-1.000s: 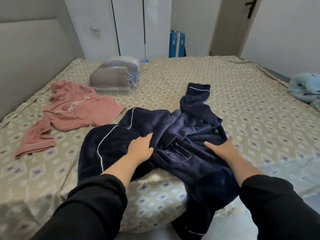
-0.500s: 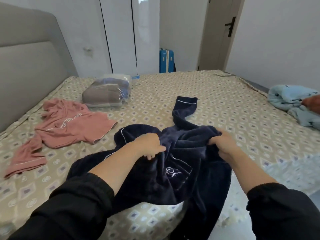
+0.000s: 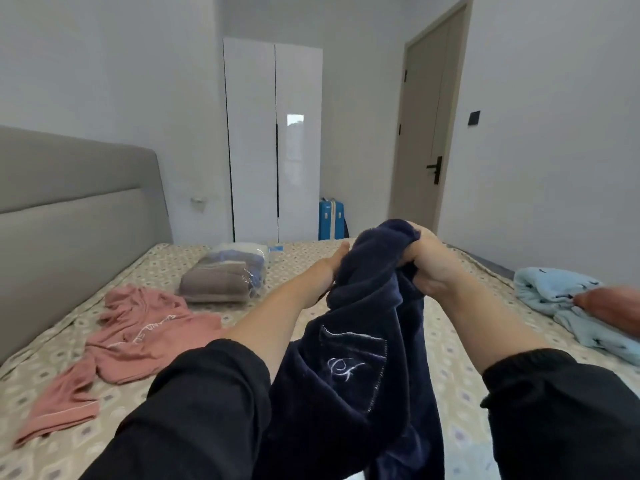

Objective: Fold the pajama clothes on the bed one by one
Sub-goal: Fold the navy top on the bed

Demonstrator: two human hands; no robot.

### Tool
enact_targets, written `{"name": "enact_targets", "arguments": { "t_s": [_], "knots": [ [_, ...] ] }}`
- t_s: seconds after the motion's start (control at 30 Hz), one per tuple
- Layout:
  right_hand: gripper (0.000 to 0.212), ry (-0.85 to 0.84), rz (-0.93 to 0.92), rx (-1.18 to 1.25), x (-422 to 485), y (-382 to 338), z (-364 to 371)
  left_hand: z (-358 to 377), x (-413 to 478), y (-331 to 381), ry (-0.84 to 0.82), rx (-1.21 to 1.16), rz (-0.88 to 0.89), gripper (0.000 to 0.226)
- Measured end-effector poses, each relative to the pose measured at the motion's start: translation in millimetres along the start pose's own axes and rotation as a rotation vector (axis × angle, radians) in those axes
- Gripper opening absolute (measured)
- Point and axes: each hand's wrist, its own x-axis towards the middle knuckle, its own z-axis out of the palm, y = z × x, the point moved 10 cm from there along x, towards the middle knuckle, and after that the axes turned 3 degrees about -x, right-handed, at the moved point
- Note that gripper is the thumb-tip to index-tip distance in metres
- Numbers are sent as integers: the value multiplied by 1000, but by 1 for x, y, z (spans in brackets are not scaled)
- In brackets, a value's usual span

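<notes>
The navy pajama top is now raised off the bed, clenched in the right hand, the left hand hold hidden behind it; spreading flat is needed next

We hold the navy pajama top up off the bed. Our right hand grips a bunched fold at its top; our left hand lies against its left side, fingers hidden behind the cloth. A pink pajama lies spread at 9 o'clock, a clear bag of folded clothes at 10 o'clock, a light blue garment at 3 o'clock.
</notes>
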Motion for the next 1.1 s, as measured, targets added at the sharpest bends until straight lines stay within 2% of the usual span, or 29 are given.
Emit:
{"name": "enact_targets", "arguments": {
  "t_s": [0.07, 0.1, 0.17, 0.23, 0.3, 0.37, 0.47, 0.5, 0.6, 0.67, 0.77, 0.87, 0.93, 1.0, 1.03, 1.1],
  "knots": [
    [46, -36, -44, 7, -5, -24, 13, -3, -12, 20, -17, -133, 85, 38],
    [48, -53, -78, -24, -10, -39, 21, -10, -20, 29, -3, -157, 119, 38],
    [53, -37, -157, -56, -20, -67, 27, -21, -52, 38, -16, -195, 144, 60],
    [53, -4, -176, -72, -27, -83, 28, -28, -77, 45, -99, -224, 164, 83],
    [45, 30, -188, -126, -32, -94, 28, -43, -110, 57, -147, -158, 228, 92],
    [36, 32, -183, -201, -39, -101, 33, -59, -144, 70, -137, -51, 285, 86],
    [34, -7, -167, -233, -50, -106, 45, -80, -181, 90, -66, 234, 342, 41],
    [32, -12, -172, -238, -54, -109, 49, -81, -192, 93, -91, 324, 329, 35],
    [29, 21, -214, -284, -68, -120, 59, -78, -218, 83, -237, 544, 179, 69],
    [28, 77, -254, -332, -76, -128, 66, -75, -233, 84, -256, 593, 140, 75],
    [23, 195, -295, -300, -85, -139, 64, -80, -250, 113, -70, 529, 218, 75],
    [19, 204, -309, -223, -87, -149, 70, -88, -263, 134, 77, 406, 303, 76],
    [16, 204, -312, -190, -85, -157, 71, -93, -269, 142, 140, 316, 347, 66],
    [13, 185, -327, -212, -81, -165, 73, -103, -273, 148, 255, 284, 392, 45],
    [14, 162, -343, -243, -78, -169, 76, -112, -276, 153, 366, 344, 423, 33],
    [19, 105, -388, -355, -72, -173, 85, -128, -288, 166, 671, 712, 468, 21]
  ]
}}
